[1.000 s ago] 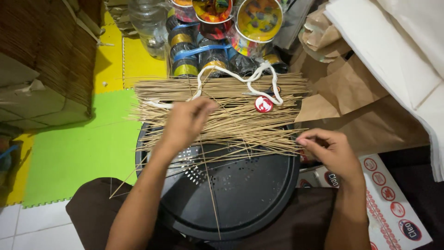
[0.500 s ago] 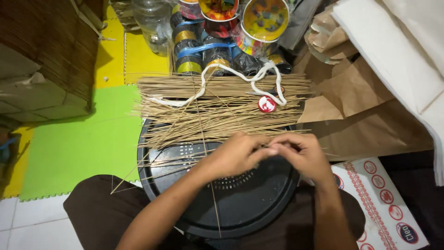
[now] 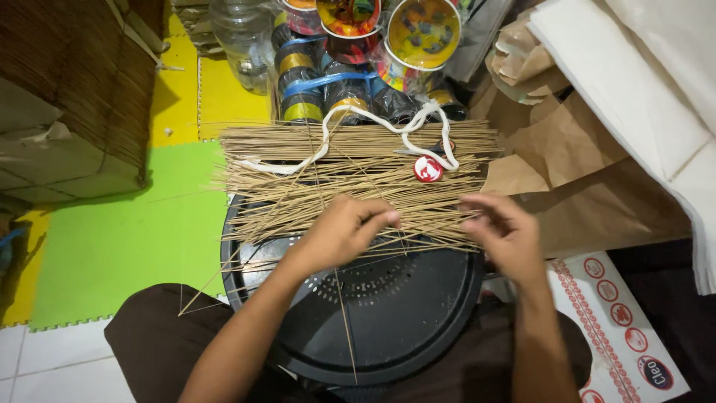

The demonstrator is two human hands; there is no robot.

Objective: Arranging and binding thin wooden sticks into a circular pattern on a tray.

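Kneeling over the round black tray (image 3: 388,328), we have both hands at its far edge, where a spread of thin tan sticks (image 3: 350,186) lies across the rim. Our left hand (image 3: 339,233) rests on the near side of the sticks, its fingers (image 3: 377,220) curled together and pinched on a few of them. Our right hand (image 3: 503,231) sits to the right of it, fingers (image 3: 477,203) bent loosely over the stick ends; we cannot tell whether they actually clamp any. One loose stick (image 3: 344,321) runs across the tray's perforated centre toward us. On top of the sticks, beyond our hands, lie a white cord (image 3: 328,138) and a small red round tag (image 3: 427,169). Past the sticks stand bundled dark cans (image 3: 328,89) and a clear plastic bottle (image 3: 242,37). Brown paper bags (image 3: 567,149) lie right of the tray, a green foam mat (image 3: 112,239) to its left.
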